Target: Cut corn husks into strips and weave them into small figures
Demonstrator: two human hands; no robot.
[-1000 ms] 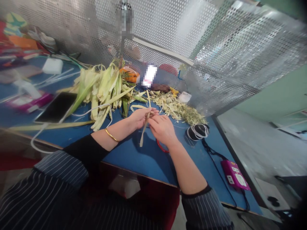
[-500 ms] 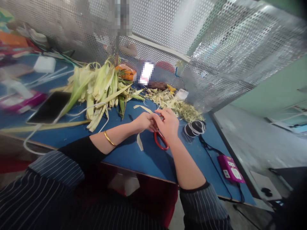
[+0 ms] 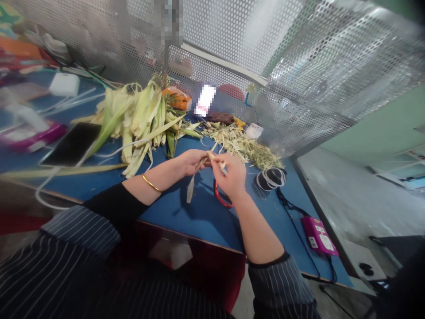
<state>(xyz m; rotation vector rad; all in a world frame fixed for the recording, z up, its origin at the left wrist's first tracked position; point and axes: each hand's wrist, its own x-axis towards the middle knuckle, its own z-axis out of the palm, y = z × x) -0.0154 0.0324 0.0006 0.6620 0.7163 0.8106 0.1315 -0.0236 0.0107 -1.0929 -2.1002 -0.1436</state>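
Observation:
My left hand (image 3: 195, 162) is closed on a pale corn husk strip (image 3: 190, 190), whose lower end hangs over the blue table. Close against it, my right hand (image 3: 233, 173) pinches the pale husk at its folded upper part, fingers bent. The two hands nearly touch over the table's middle. Below my right hand lies a red scissor handle (image 3: 222, 195); the rest of the scissors is hidden under the hand. A heap of husk scraps (image 3: 245, 144) lies just beyond my hands.
A pile of long corn husks (image 3: 142, 115) lies left, beside a dark phone (image 3: 71, 144) with a white cable. A black spool with white cord (image 3: 271, 178) stands right, near a purple power strip (image 3: 319, 235). A perforated metal screen (image 3: 232, 40) borders the table's far side.
The husk strip that lay on the table is now lifted between my hands. My right hand has turned slightly, and the pale folded part shows between my fingers.

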